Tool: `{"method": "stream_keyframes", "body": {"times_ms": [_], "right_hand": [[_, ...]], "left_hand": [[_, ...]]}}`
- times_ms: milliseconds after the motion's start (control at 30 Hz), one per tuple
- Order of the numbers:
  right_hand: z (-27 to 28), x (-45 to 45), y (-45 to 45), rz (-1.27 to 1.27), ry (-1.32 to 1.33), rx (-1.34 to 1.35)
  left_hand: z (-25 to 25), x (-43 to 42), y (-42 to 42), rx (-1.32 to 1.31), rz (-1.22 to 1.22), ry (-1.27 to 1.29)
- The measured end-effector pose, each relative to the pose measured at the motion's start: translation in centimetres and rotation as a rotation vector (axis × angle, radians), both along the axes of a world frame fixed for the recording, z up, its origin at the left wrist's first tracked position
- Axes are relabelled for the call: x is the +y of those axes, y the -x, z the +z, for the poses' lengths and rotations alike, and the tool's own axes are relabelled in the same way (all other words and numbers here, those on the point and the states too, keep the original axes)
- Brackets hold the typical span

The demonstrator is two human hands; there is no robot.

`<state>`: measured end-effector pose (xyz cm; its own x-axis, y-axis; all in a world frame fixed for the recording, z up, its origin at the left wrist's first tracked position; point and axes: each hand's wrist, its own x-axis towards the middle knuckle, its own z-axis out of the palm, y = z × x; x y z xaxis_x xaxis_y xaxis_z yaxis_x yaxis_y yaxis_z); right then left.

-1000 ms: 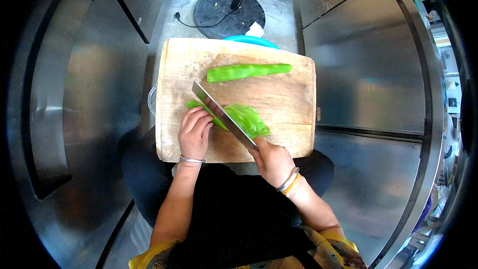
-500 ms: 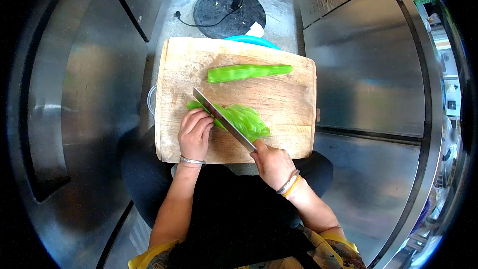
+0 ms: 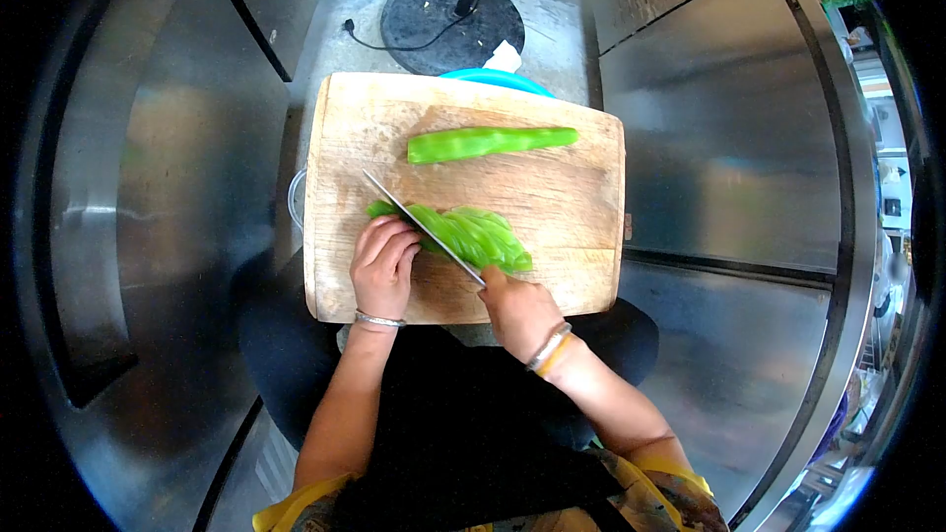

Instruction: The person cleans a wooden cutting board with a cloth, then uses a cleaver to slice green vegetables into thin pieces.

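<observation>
In mid-frame we are gripping the knife (image 3: 422,225) with our right hand (image 3: 522,310), fingers wrapped around its handle, blade crossing the sliced green vegetable (image 3: 483,234). With our left hand (image 3: 382,264), fingers bent and close together, we are holding its left end against the cutting board (image 3: 567,207). An unsliced green length (image 3: 493,143) is lying at upper centre.

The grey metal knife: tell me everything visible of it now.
The grey metal knife shows a long, straight blade, seen nearly edge-on as a thin strip. The bare right hand grips it, hiding the handle. It slants over the pale wooden cutting board, across the bright green sliced vegetable, its free end toward the far left. The bare left hand is close beside it; contact is unclear.
</observation>
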<state>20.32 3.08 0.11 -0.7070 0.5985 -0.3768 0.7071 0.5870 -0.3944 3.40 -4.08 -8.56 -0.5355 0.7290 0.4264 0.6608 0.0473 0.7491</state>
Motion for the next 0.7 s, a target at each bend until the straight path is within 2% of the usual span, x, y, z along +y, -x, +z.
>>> {"method": "stream_keyframes", "body": {"times_ms": [67,233,300,400,467,700], "right_hand": [[-1.0,0.4,1.5,0.023,-0.028,-0.104],[-1.7,1.2,2.4,0.002,-0.003,-0.071],[-1.7,1.3,2.4,0.0,-0.002,-0.065],[-1.8,1.3,2.3,0.004,0.019,-0.079],[-1.6,1.5,1.4,0.002,0.083,-0.03],[-1.6,1.1,-1.7,-0.033,0.061,0.14]], "left_hand": [[0.1,0.0,0.0,0.005,-0.01,0.001],[0.9,-0.3,0.2,0.023,-0.038,0.027],[1.5,-0.5,0.3,0.111,0.041,0.09],[0.9,-0.4,0.5,0.056,0.004,0.082],[1.0,-0.8,0.3,0.045,-0.018,0.093],[0.5,-1.5,-0.5,0.053,-0.066,0.042]]}}
